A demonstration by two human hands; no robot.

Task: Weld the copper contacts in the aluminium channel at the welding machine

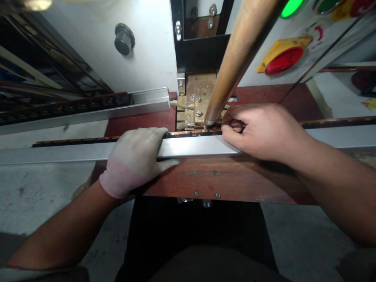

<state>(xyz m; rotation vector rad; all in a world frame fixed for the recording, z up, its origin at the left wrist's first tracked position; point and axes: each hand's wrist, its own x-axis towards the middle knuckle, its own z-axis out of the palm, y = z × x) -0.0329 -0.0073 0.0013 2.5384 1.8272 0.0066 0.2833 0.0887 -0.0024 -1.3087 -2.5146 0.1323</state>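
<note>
A long silver metal rail [190, 145] runs across the reddish-brown work ledge, with a black and copper-coloured strip [188, 134] along its far edge. My left hand [135, 156], in a white glove with a pink cuff, grips the rail, its fingers over the far side and thumb along the near side. My bare right hand [258, 131] is closed in a pinch at the strip; what its fingertips hold is hidden. Just left of those fingertips, the lower tip of a thick copper-coloured rod [232, 66] meets the strip. Behind it sits a brass block [199, 105] with bolts.
A second silver rail [149, 100] with a dark strip lies behind on the left. The machine's white panel bears a black knob [123, 40], and on the right a red rotary switch [283, 60] and a lit green button [291, 8]. The reddish-brown ledge [235, 180] has several screws.
</note>
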